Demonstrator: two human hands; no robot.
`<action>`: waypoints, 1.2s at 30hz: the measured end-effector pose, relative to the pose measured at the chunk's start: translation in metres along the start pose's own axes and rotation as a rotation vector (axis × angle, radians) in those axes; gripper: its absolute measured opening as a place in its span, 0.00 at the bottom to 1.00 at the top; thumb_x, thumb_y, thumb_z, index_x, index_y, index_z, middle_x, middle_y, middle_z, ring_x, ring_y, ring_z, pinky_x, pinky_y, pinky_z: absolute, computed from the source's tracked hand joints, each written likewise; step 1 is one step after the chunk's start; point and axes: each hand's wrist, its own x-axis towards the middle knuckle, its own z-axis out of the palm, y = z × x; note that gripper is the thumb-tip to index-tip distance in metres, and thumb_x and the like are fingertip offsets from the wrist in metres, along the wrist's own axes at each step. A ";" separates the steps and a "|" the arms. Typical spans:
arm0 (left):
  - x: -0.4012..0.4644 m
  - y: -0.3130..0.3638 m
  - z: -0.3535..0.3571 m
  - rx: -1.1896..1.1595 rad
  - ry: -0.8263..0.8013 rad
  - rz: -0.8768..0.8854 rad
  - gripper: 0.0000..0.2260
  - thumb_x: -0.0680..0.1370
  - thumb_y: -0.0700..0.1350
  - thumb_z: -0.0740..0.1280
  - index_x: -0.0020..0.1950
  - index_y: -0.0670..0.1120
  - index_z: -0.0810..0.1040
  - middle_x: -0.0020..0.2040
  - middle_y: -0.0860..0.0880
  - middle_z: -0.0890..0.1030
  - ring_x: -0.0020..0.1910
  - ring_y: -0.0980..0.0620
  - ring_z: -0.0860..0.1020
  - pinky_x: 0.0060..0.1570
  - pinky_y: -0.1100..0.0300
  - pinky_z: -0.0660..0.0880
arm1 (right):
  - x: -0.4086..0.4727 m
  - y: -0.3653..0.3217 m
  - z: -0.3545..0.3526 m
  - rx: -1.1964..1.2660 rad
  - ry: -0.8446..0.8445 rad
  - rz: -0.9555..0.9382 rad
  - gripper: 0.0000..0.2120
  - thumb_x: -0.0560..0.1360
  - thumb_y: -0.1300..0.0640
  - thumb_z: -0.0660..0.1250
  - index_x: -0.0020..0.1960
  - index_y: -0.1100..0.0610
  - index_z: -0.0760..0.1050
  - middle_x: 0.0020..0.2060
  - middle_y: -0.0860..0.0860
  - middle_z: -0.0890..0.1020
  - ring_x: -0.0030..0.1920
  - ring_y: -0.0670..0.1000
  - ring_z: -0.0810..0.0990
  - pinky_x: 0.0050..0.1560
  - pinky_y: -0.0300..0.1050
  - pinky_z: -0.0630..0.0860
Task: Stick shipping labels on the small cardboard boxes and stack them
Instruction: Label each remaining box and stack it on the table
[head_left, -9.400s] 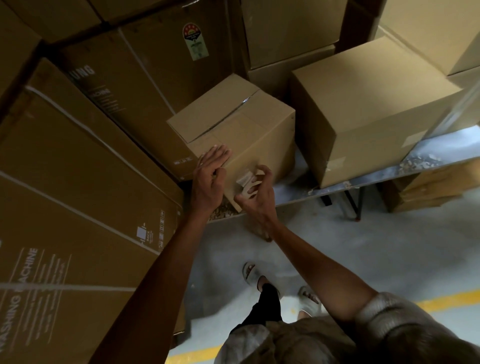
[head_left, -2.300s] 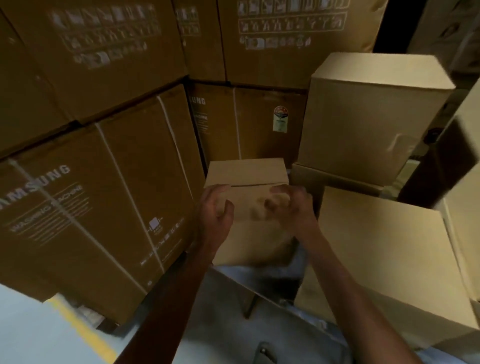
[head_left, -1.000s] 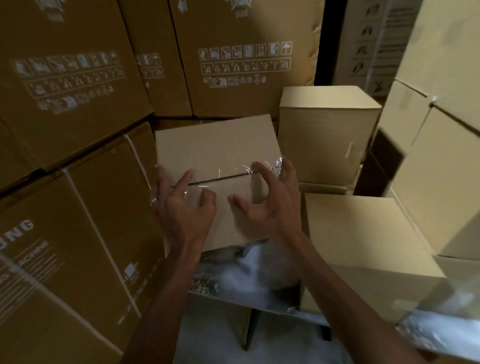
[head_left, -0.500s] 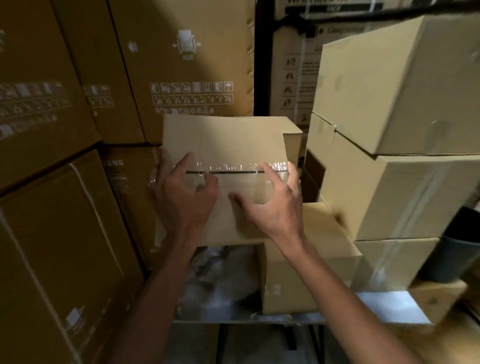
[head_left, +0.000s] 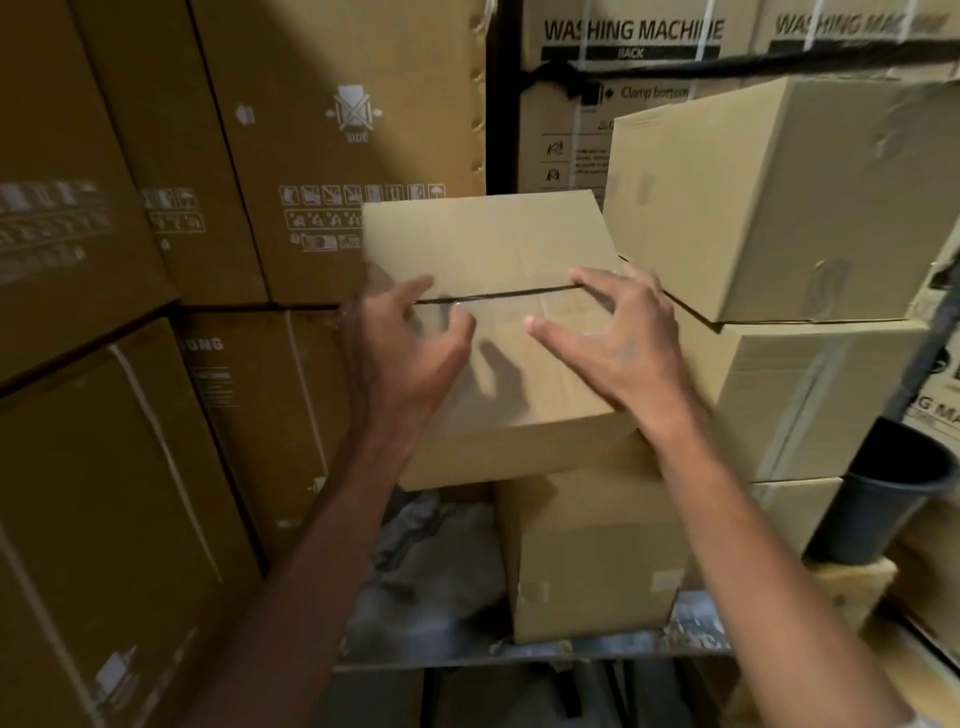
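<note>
Now slide the small box (head_left: 498, 244) to the right, till lined up with the lower box (head_left: 592, 561) under it. Sits on top of that box at this moment, sticking out past its left edge, over the table (head_left: 519, 657). Left hand (head_left: 405, 358) and right hand (head_left: 618, 348) both open, fingers spread wide over the top, near the middle slit, gripping nothing. Hard to tell whether pressing down or just touching. Push flat with both palms, slow and even, not from one corner, or else a twist or a tip. Stop just beside the tall stack (head_left: 810, 395) on the right. No label to see on the top. Plain brown cardboard, dull and a bit rough, with straight edges and square corners. A bit of shine along the slit, maybe tape. Crinkly grey cover on the table. Round black bin (head_left: 883, 499) near the right edge.
</note>
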 end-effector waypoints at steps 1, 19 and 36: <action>0.001 0.004 0.005 0.001 -0.046 -0.013 0.25 0.71 0.56 0.71 0.64 0.46 0.82 0.60 0.48 0.83 0.52 0.55 0.81 0.52 0.64 0.78 | 0.006 0.004 -0.007 -0.013 -0.013 0.000 0.36 0.68 0.34 0.76 0.71 0.50 0.76 0.73 0.55 0.73 0.76 0.52 0.66 0.74 0.48 0.65; 0.017 0.010 0.090 -0.360 -0.472 -0.312 0.19 0.69 0.51 0.71 0.58 0.47 0.86 0.62 0.46 0.83 0.63 0.50 0.78 0.65 0.58 0.73 | 0.056 0.093 -0.025 -0.114 -0.105 0.286 0.26 0.69 0.41 0.78 0.62 0.52 0.82 0.66 0.55 0.80 0.68 0.56 0.76 0.63 0.44 0.71; -0.028 -0.012 0.125 -0.542 -0.470 -0.242 0.37 0.77 0.61 0.61 0.83 0.53 0.54 0.83 0.52 0.53 0.81 0.56 0.51 0.80 0.48 0.50 | 0.052 0.118 -0.008 -0.066 0.215 0.033 0.08 0.74 0.53 0.69 0.43 0.55 0.85 0.39 0.50 0.87 0.41 0.51 0.86 0.47 0.41 0.78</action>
